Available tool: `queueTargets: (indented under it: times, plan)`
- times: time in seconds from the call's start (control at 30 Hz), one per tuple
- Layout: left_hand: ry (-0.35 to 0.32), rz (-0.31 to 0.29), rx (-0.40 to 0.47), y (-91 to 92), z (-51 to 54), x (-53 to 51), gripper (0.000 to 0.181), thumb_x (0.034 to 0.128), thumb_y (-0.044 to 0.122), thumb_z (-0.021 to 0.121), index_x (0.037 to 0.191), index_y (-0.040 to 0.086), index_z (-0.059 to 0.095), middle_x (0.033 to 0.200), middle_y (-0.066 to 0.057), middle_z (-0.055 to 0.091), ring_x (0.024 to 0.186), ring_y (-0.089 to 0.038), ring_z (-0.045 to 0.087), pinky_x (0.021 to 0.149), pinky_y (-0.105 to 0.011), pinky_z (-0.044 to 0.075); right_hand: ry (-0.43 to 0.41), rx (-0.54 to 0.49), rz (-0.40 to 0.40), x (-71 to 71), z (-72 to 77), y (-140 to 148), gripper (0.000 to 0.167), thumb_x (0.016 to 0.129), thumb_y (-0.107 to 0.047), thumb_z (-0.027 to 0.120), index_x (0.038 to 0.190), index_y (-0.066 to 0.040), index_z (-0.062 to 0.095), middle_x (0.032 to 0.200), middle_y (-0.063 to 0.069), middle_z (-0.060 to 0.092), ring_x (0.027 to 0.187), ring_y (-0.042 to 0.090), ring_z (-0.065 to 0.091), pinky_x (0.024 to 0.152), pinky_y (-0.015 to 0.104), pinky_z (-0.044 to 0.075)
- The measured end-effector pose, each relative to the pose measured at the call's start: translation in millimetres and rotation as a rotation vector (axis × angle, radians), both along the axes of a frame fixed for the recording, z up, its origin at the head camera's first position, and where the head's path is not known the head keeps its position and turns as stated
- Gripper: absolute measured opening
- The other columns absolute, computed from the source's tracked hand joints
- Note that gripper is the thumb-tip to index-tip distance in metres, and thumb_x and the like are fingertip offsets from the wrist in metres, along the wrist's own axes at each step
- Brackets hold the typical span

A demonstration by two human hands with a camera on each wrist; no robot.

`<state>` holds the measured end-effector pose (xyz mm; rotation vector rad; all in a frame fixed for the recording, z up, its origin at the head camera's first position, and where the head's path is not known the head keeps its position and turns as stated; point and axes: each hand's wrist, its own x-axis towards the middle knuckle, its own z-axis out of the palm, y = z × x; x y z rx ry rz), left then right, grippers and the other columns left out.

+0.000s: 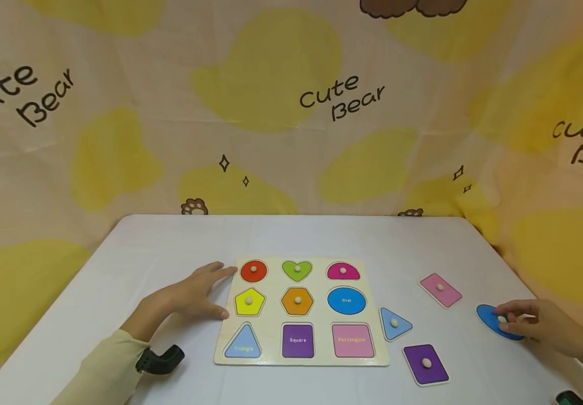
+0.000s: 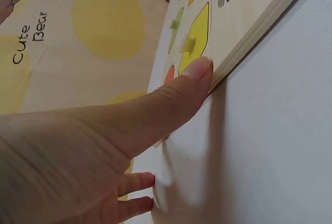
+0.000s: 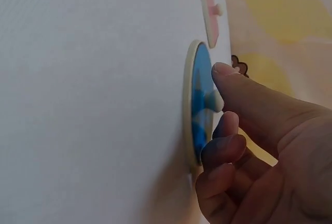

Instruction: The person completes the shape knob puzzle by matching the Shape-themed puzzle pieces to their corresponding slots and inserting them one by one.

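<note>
At the left edge of the wooden shape-puzzle board [image 1: 271, 364] rests my left hand [image 1: 190, 295], fingers spread and thumb touching the rim beside the yellow pentagon [image 2: 199, 27]. My right hand [image 1: 545, 326] is at the blue oval piece [image 1: 488, 320] on the right of the table. Its thumb and bent fingers lie on either side of the piece's knob [image 3: 213, 101]. Near it lie the pink rectangle piece [image 1: 433, 281], the light-blue triangle piece [image 1: 390, 332] and the purple square piece [image 1: 420, 374], all loose with knobs up.
The board's top row holds a red circle [image 1: 246, 275], green heart [image 1: 290, 265] and magenta half-circle [image 1: 332, 274]. An orange hexagon [image 1: 288, 306] sits mid-board. Printed recesses show oval [image 1: 346, 309], triangle [image 1: 243, 336], square [image 1: 298, 351] and rectangle [image 1: 353, 350]. A patterned cloth [image 1: 271, 140] hangs behind the white table [image 1: 271, 236].
</note>
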<state>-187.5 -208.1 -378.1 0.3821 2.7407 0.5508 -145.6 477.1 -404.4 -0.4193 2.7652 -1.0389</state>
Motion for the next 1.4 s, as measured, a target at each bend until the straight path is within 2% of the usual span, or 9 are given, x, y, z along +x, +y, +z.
queueTargets:
  times: [0.13, 0.3, 0.4, 0.5, 0.63, 0.73, 0.97, 1.17, 1.4]
  plan:
    - [0.003, 0.002, 0.000, 0.1, -0.3, 0.1, 0.098, 0.0749, 0.042, 0.087, 0.157, 0.020, 0.038, 0.164, -0.025, 0.027, 0.150, -0.050, 0.025, 0.112, -0.072, 0.036, 0.014, 0.030, 0.002, 0.9, -2.2, 5, 0.016, 0.097, -0.004, 0.064, 0.110, 0.002, 0.071, 0.086, -0.022, 0.057, 0.069, 0.001, 0.054, 0.059, 0.015, 0.046]
    - [0.013, -0.003, 0.004, -0.7, -1.3, 0.1, 0.098, 0.0737, 0.042, 0.088, 0.156, 0.020, 0.039, 0.163, -0.025, 0.028, 0.149, -0.051, 0.025, 0.111, -0.072, 0.036, -0.005, 0.036, -0.029, 1.3, -2.6, 5, 0.020, 0.098, -0.004, 0.063, 0.108, 0.012, 0.066, 0.081, -0.017, 0.053, 0.066, 0.002, 0.051, 0.053, 0.019, 0.042]
    - [0.018, -0.004, 0.006, -0.8, -1.7, -0.5, 0.099, 0.0735, 0.043, 0.088, 0.156, 0.020, 0.039, 0.163, -0.025, 0.027, 0.149, -0.051, 0.025, 0.111, -0.072, 0.036, 0.033, 0.038, -0.058, 1.4, -3.5, 2, 0.013, 0.097, -0.004, 0.064, 0.102, 0.006, 0.070, 0.076, -0.015, 0.052, 0.061, 0.004, 0.051, 0.048, 0.022, 0.038]
    - [0.021, 0.000, 0.006, -0.4, -1.6, -1.4, 0.099, 0.0738, 0.043, 0.087, 0.156, 0.020, 0.039, 0.164, -0.025, 0.027, 0.149, -0.050, 0.025, 0.111, -0.072, 0.036, 0.055, 0.069, -0.077, -0.2, -1.9, 0, 0.012, 0.096, -0.005, 0.065, 0.100, 0.006, 0.071, 0.076, -0.014, 0.052, 0.060, 0.004, 0.051, 0.047, 0.023, 0.038]
    - [0.019, -0.003, 0.007, 0.6, -1.4, -1.9, 0.099, 0.0735, 0.042, 0.088, 0.156, 0.020, 0.039, 0.163, -0.025, 0.028, 0.149, -0.051, 0.026, 0.111, -0.073, 0.036, -0.009, 0.144, -0.119, -3.5, 8.1, -1, 0.024, 0.098, -0.013, 0.065, 0.106, 0.009, 0.069, 0.079, -0.012, 0.052, 0.062, 0.002, 0.051, 0.050, 0.022, 0.042]
    - [0.013, 0.000, 0.005, 0.9, -1.8, -1.3, 0.098, 0.0738, 0.041, 0.088, 0.156, 0.020, 0.039, 0.163, -0.024, 0.029, 0.149, -0.050, 0.026, 0.111, -0.072, 0.035, -0.014, 0.167, -0.131, -5.2, 13.4, -5, 0.027, 0.099, -0.016, 0.065, 0.110, 0.009, 0.069, 0.081, -0.013, 0.054, 0.064, 0.001, 0.050, 0.052, 0.021, 0.045]
    - [0.016, -0.006, -0.006, 0.7, -1.2, -1.3, 0.099, 0.0741, 0.042, 0.088, 0.157, 0.020, 0.037, 0.163, -0.025, 0.028, 0.149, -0.050, 0.026, 0.111, -0.072, 0.036, 0.091, 0.096, -0.077, -9.9, 12.2, -23, 0.021, 0.096, -0.010, 0.068, 0.108, 0.007, 0.071, 0.087, -0.026, 0.061, 0.069, 0.002, 0.054, 0.055, 0.019, 0.048]
    - [0.012, -0.021, -0.003, -1.7, 1.3, -2.4, 0.098, 0.0758, 0.043, 0.086, 0.157, 0.020, 0.037, 0.163, -0.025, 0.027, 0.149, -0.050, 0.025, 0.112, -0.072, 0.035, 0.154, 0.040, -0.093, -17.1, 13.5, -48, 0.018, 0.093, -0.009, 0.071, 0.106, 0.003, 0.074, 0.087, -0.021, 0.065, 0.068, 0.006, 0.052, 0.052, 0.020, 0.040]
    - [0.018, -0.034, 0.013, -3.7, -1.3, -0.8, 0.098, 0.0748, 0.042, 0.087, 0.156, 0.017, 0.039, 0.162, -0.028, 0.027, 0.148, -0.052, 0.025, 0.112, -0.073, 0.033, 0.225, -0.005, -0.011, -27.3, 17.3, -72, 0.014, 0.090, -0.002, 0.072, 0.103, 0.003, 0.074, 0.081, -0.015, 0.064, 0.066, 0.007, 0.051, 0.051, 0.020, 0.040]
